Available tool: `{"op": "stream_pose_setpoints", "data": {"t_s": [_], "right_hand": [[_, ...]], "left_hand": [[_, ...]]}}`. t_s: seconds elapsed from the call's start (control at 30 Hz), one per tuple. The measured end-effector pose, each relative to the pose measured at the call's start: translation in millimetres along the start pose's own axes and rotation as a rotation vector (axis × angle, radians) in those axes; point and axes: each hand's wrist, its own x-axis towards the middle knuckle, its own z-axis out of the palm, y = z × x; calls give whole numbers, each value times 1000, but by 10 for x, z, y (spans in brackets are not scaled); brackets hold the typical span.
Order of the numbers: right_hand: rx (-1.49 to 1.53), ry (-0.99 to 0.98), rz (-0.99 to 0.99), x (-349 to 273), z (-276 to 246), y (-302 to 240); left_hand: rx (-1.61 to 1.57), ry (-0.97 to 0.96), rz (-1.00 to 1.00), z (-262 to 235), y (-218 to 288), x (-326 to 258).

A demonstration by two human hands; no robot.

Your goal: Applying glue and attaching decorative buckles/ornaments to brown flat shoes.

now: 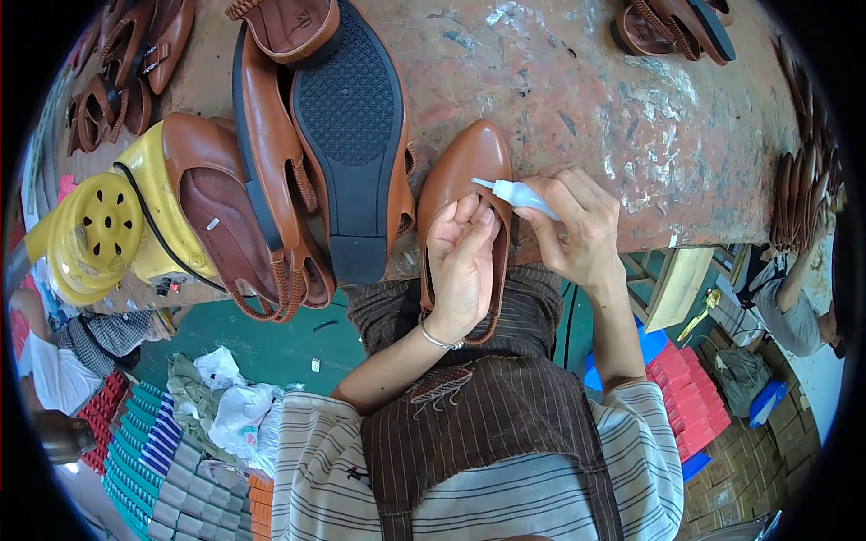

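Note:
A brown pointed slingback shoe (474, 155) lies at the table's front edge, toe pointing away from me. My left hand (462, 261) is inside its opening, palm up, with fingers and thumb closed at the front rim of the upper. In my right hand (577, 221) is a small white squeeze bottle (528, 197) with a thin nozzle, gripped between thumb and fingers. The nozzle tip is over the shoe's upper, just above my left fingertips; whether it touches the leather I cannot tell. My left fingertips partly hide the shoe's inside.
Left of me, several brown slingbacks are piled, one showing its dark sole (350, 99). Beside them stands a yellow machine (149, 207) with a round perforated part. More shoes (677, 27) lie at the far right. Red boxes (690, 397) are stacked below the table (559, 81).

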Motion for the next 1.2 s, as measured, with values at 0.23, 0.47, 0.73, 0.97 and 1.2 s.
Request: {"op": "stream_pose_setpoints", "data": {"t_s": [0.23, 0.47, 0.73, 0.97, 1.2], "right_hand": [[-17, 18, -5, 25, -13, -14], [-13, 11, -19, 45, -13, -33], [-31, -14, 14, 8, -61, -48], [142, 45, 128, -110, -96, 120], [471, 660, 435, -103, -31, 467]], "left_hand": [[-22, 44, 1, -54, -46, -8], [-9, -34, 18, -85, -51, 13], [12, -25, 12, -33, -16, 11], [-26, 15, 7, -101, -50, 19], [-62, 8, 15, -136, -62, 23]]}}
